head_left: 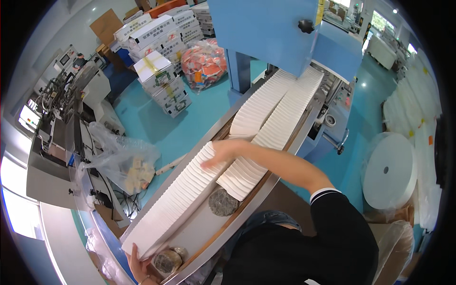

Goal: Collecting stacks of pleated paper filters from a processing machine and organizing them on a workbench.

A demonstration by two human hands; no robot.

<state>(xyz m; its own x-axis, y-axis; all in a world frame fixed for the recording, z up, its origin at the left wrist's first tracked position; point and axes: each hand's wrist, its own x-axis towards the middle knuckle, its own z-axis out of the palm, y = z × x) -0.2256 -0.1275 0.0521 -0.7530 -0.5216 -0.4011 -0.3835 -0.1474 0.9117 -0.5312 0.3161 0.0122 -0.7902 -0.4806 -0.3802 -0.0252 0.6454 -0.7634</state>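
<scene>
While the left fingers [134, 252], partly open, touch its end, the white stack [176, 192] runs beneath the blurred, half-spread right fingers [209, 163], grip unclear.

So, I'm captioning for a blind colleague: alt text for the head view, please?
A person's left hand touches the near end of a long row of white, paper-like pieces on a metal-edged track; the blurred right hand is at the row's far end. Two more white rows extend under a blue machine.

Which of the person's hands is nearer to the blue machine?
Right. The right hand is at the upper end of the lower-left white row, toward the blue machine; the left hand is at that row's lower end.
</scene>
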